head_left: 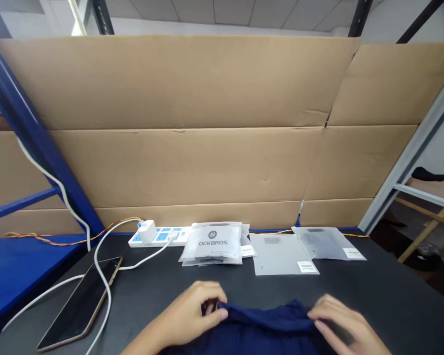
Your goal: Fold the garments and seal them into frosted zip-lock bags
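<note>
A piece of dark navy fabric (266, 333) lies at the near edge of the black table, its lower part cut off by the bottom of the head view. My left hand (198, 315) pinches the fabric's upper left corner between thumb and fingers. At the upper right corner, my right hand (344, 323) grips the cloth the same way. Between the two hands the top edge runs across, slightly bunched and folded. What kind of garment or cloth it is does not show.
Behind the fabric lie a stack of OCKBROS plastic bags (212, 244), a flat translucent bag (281, 254) and another bag (329, 244). A power strip (159, 236) with white cables stands left of them. A phone (81, 305) lies at left. Cardboard (207, 167) walls the back.
</note>
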A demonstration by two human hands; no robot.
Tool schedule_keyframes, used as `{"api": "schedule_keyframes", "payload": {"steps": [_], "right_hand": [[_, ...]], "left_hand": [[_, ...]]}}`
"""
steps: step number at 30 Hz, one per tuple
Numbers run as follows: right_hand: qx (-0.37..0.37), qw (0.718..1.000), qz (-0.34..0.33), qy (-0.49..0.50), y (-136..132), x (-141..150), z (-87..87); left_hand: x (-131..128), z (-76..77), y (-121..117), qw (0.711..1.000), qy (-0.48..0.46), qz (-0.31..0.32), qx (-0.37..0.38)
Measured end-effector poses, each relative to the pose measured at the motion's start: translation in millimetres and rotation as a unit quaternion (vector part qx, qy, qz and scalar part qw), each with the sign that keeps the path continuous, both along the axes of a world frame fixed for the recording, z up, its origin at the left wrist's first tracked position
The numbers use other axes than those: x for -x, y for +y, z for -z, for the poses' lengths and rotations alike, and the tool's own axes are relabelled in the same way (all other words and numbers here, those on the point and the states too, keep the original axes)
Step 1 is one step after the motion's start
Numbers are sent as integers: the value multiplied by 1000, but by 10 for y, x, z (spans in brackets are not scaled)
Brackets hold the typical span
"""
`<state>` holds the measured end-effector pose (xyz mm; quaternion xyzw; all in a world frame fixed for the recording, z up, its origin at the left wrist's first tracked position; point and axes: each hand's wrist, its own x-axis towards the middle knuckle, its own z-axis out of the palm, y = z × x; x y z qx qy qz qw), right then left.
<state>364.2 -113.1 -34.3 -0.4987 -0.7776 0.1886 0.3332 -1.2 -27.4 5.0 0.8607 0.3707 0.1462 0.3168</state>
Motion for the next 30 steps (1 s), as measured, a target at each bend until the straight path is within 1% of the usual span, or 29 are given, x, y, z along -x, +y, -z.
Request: {"api": "schedule_keyframes", "payload": {"steps": [2,4,6,7,9,12,14,17,22,30], "right_hand": [[23,1000,18,0,311,18,-106],[51,999,8,-7,676,48,-149],[66,998,1,-7,983,84,-103],[64,998,2,-5,1090,101,-54],[58,998,2,0,1205,124,67],[60,998,1,19,1213,111,225],[64,997,7,34,1190,79,274],[67,997,16,44,1186,30,274],[76,996,7,42,1219,-17,259],[88,995,1,39,1196,-11,253]], "left_hand": [[-1,54,279,998,-53,-15,37],[1,146,538,994,-77,-30,66],[19,253,714,992,-89,-49,81],[33,301,765,990,-95,-61,83],[65,372,805,987,-107,-84,86],[102,415,793,984,-116,-102,88],[111,417,785,983,-116,-107,92],[115,410,797,981,-117,-112,105],[120,419,819,978,-113,-119,132],[114,423,818,979,-106,-120,129]]}}
